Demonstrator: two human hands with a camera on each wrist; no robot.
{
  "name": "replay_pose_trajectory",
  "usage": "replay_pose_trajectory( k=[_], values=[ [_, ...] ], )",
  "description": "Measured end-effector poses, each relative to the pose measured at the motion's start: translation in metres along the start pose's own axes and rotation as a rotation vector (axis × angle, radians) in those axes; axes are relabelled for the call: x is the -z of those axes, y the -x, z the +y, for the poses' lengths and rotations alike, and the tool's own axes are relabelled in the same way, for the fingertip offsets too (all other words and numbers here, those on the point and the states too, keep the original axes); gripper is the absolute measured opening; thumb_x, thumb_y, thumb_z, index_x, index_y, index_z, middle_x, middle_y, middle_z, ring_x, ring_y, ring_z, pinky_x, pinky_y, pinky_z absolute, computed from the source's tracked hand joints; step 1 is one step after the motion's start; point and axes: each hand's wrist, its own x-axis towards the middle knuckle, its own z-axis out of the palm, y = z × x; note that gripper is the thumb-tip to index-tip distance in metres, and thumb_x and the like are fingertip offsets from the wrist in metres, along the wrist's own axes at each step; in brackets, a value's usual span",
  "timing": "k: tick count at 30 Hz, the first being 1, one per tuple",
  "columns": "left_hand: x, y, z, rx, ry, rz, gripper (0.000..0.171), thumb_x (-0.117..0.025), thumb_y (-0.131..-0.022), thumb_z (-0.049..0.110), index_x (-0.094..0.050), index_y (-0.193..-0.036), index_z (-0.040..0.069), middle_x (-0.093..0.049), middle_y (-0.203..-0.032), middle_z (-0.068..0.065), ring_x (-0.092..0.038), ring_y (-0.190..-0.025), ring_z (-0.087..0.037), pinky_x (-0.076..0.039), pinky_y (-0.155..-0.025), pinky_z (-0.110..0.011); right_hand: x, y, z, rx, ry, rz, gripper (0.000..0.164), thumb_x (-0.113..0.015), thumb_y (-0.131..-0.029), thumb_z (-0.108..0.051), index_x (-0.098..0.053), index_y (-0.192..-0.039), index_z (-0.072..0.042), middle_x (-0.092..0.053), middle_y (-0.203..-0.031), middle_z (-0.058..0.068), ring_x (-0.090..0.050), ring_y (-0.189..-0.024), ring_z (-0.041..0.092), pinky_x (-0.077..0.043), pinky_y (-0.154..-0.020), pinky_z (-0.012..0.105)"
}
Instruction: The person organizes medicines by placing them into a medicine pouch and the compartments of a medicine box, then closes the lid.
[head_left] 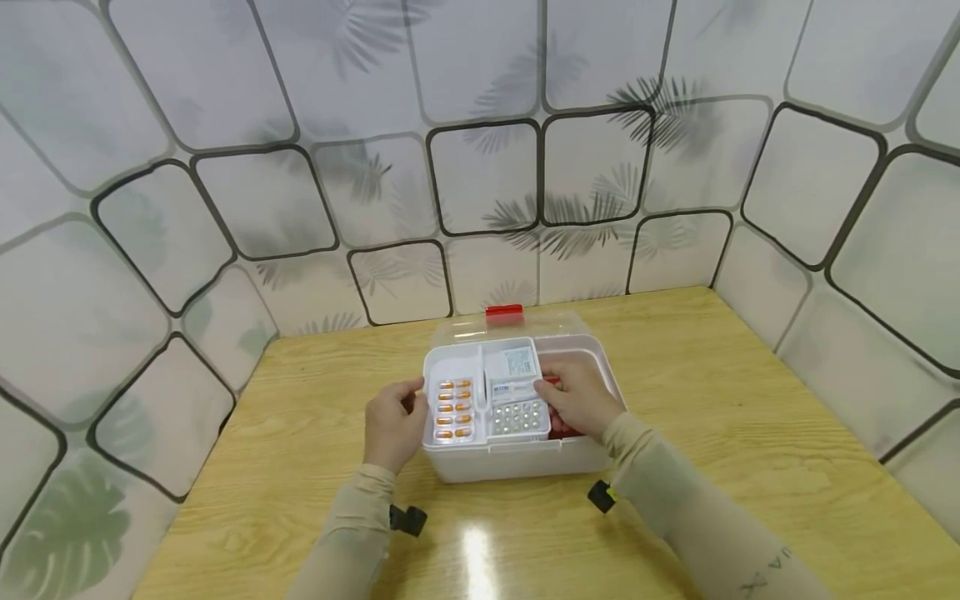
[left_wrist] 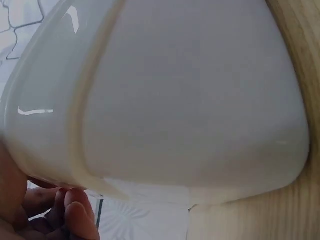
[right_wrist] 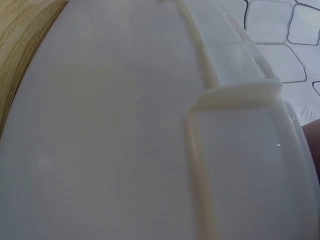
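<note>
A white plastic medicine box (head_left: 517,467) stands on the table with a white divided tray (head_left: 482,367) across its left part. Orange-and-white capsules in a blister pack (head_left: 453,408) lie in the tray's left side. Its right side holds a blister pack of round tablets (head_left: 517,418) and small printed packets (head_left: 517,362). My left hand (head_left: 396,425) pinches the left rim, where tray and box edges meet; its curled fingers (left_wrist: 80,220) show beside the box's end. My right hand (head_left: 581,396) grips the tray's right edge, thumb on top, other fingertips hidden. Something red (head_left: 552,380) shows beside them.
Behind the box lies its clear lid (head_left: 547,323), folded back, with a red latch (head_left: 504,314). More red shows low in the box's right part. The wooden table (head_left: 322,400) meets patterned wall covering (head_left: 487,183) behind and at both sides.
</note>
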Motion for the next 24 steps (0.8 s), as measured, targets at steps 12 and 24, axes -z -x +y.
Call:
replay_pose_trajectory(
  k=[12,24],
  values=[
    [0.0016,-0.0026,-0.0008,-0.058,-0.073,-0.015,0.022,-0.060,-0.085,0.003,-0.072,-0.103,-0.002,-0.056,-0.067,-0.004,-0.049,-0.058,-0.014,-0.041,-0.048,-0.025,-0.0022,0.0023,-0.0002,-0.067,0.010,-0.024,0.025,-0.054,-0.098,-0.011,-0.057,-0.119,0.003,-0.058,-0.055,0.006,-0.052,-0.040,0.014,-0.047,-0.041,0.028],
    [0.0029,-0.0033,0.0046,-0.069,-0.128,-0.028,0.023,-0.059,-0.085,0.004,-0.071,-0.104,-0.002,-0.057,-0.067,-0.003,-0.049,-0.058,-0.014,-0.042,-0.049,-0.026,0.0000,0.0019,0.0006,-0.039,0.011,-0.003,0.030,-0.056,-0.098,-0.013,-0.058,-0.126,-0.002,-0.059,-0.060,0.006,-0.052,-0.043,0.014,-0.045,-0.041,0.025]
  ],
)
